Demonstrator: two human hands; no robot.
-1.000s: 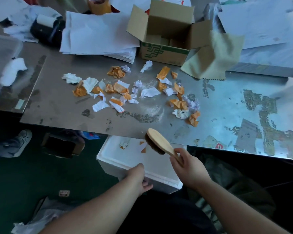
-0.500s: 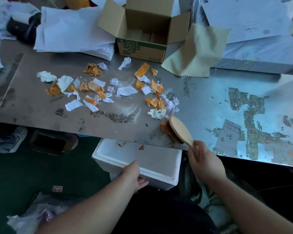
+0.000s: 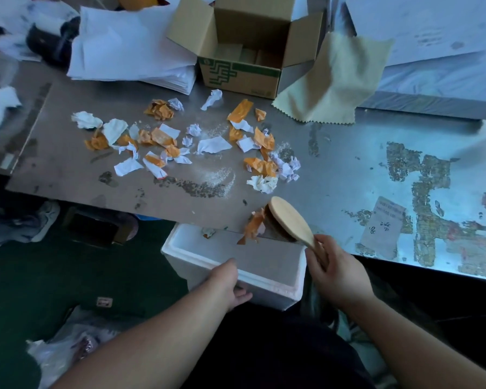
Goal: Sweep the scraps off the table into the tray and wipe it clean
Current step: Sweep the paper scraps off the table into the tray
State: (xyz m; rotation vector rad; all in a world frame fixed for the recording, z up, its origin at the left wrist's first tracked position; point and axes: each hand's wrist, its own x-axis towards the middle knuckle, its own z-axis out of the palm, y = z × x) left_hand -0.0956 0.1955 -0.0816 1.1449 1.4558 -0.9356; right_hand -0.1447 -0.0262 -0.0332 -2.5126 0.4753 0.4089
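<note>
Brush (image 3: 288,217) dragged orange scrap (image 3: 254,226) to table edge (image 3: 180,218) above tray (image 3: 272,293); right hand (image 3: 338,272) grips handle, left hand (image 3: 227,282) holds tray rim.

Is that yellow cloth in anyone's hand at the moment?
No, the yellow cloth lies beside the cardboard box, while the right hand holds the brush and the left hand holds the tray.

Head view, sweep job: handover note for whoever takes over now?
Left hand grips the near rim of the white foam tray, held under the metal table edge.
Right hand grips the wooden-backed brush, bristles against one orange paper scrap at the edge.
Done: at least one scrap in the tray.
Left: most orange and white paper scraps and white powder to sweep; wipe with the yellow cloth by the cardboard box.
</note>
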